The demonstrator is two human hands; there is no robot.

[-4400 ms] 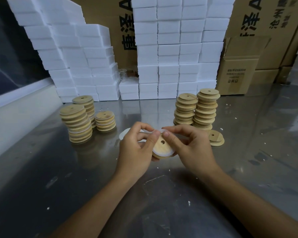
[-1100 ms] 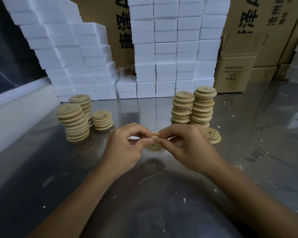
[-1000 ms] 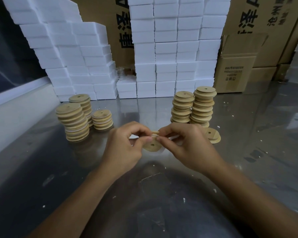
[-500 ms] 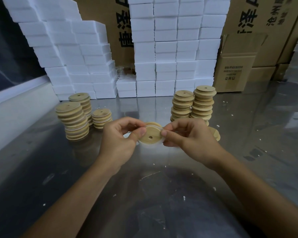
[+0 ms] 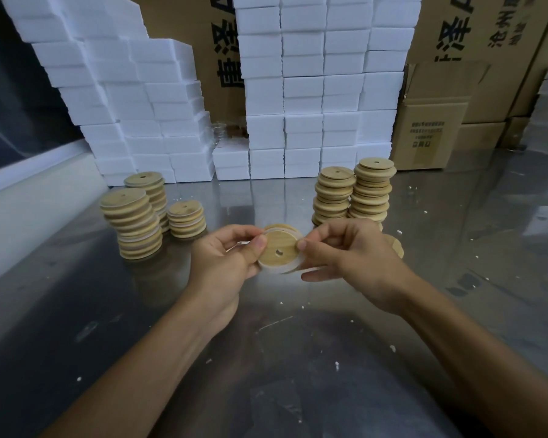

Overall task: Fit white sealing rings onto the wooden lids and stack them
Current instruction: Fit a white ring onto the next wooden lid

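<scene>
A round wooden lid (image 5: 279,251) with a small centre hole is held upright above the metal table, its flat face toward me. A white sealing ring (image 5: 290,268) wraps its rim. My left hand (image 5: 225,263) pinches the lid's left edge with thumb and fingers. My right hand (image 5: 351,257) pinches the right edge. Three stacks of ringed lids stand at the left: a tall one (image 5: 132,224), one behind it (image 5: 147,192) and a short one (image 5: 186,218). Two tall stacks of bare lids (image 5: 334,197) (image 5: 372,191) stand behind my right hand.
The steel table (image 5: 266,358) is flecked with white crumbs. White foam boxes (image 5: 314,90) are piled along the back, with cardboard cartons (image 5: 431,134) at the right. A loose lid (image 5: 396,245) lies partly hidden behind my right hand. A pale wall ledge (image 5: 29,200) borders the left.
Both hands lifted the lid and turned it from edge-on to face me. The white ring now shows around its rim.
</scene>
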